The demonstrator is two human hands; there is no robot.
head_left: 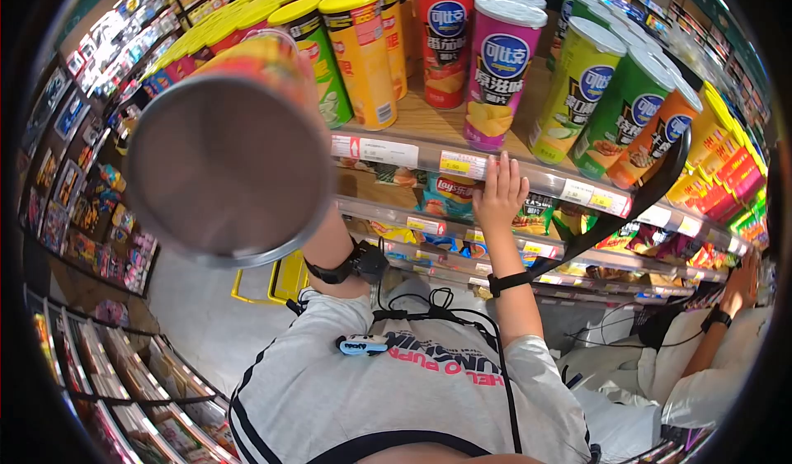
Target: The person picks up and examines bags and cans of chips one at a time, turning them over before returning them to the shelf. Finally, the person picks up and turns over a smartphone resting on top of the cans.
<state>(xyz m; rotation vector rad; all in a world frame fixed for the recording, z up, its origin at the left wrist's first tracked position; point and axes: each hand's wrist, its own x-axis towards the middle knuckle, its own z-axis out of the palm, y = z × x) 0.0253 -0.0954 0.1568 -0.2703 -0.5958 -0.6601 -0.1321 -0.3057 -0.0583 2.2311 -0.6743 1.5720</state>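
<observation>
- The left hand (330, 245) holds a chip can (227, 146) raised close to the camera, metal base toward the lens; the can hides the fingers, so the grasp itself is probably a full wrap around the tube.
- A black wristband (334, 270) sits on the left wrist, just below the can.
- The right hand (499, 196) rests open and flat, fingers spread, against the front edge of the wooden shelf (429, 122), holding nothing.
- Price labels (462, 164) line that shelf edge, just left of the right hand.
- A magenta chip can (499, 72) stands upright on the shelf directly above the right hand, between a red can (444, 39) and green cans (577, 89).
- Chip bags (450, 196) fill the tier under the shelf.
- Another person's arm (726, 315) reaches toward the lower tiers, well right of the shelf's centre.
</observation>
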